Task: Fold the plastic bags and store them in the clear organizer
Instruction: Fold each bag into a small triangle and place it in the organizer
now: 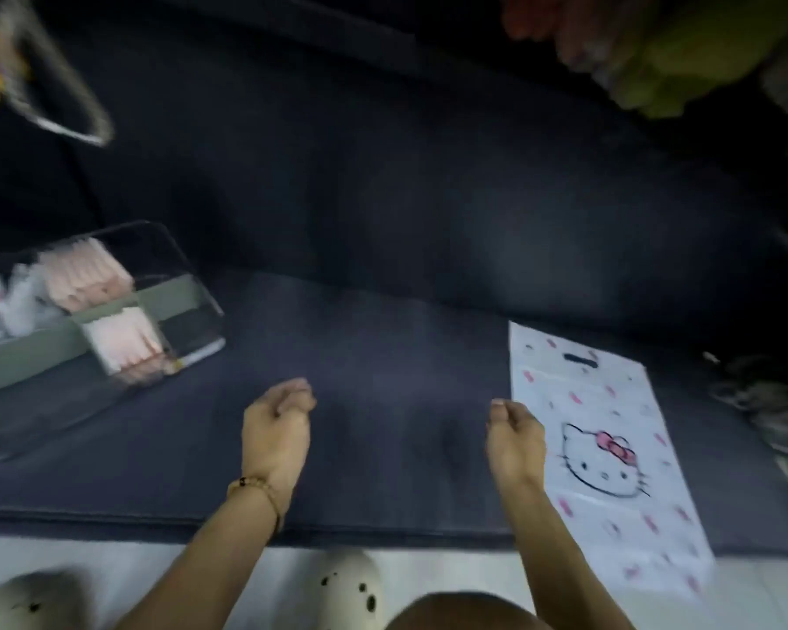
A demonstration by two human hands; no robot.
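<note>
Surface: a dark cushioned seat (383, 356) is filling most of the view, with pale floor showing along its near edge; the picture is blurring from motion.
Organizer: the clear organizer (110, 311) is sitting on the seat, well to the left of the flat bag; a grey-green divider is running across it.
Already stored: folded pink bags (87, 279) and crumpled white ones (10, 302) are standing in the back compartment, and another folded pink stack (124, 343) is standing in front of the divider.
Still to do: one white bag with a cat face print (610, 447) is lying flat and unfolded on the seat, its lower end hanging past the seat's near edge.
Left hand: the left hand (278, 420) is hovering between the organizer and the flat bag, fingers loosely curled, holding nothing.
Right hand: the right hand (515, 429) is hanging at the flat bag's left edge, fingers bent and relaxed; whether it is touching the plastic I cannot tell, but it is gripping nothing.
Progress: judging by the filled compartments, most of the work is looking done; this bag is waiting to be folded and slotted in.
Other: a dark bundle (760, 402) is lying to the right of the flat bag.
</note>
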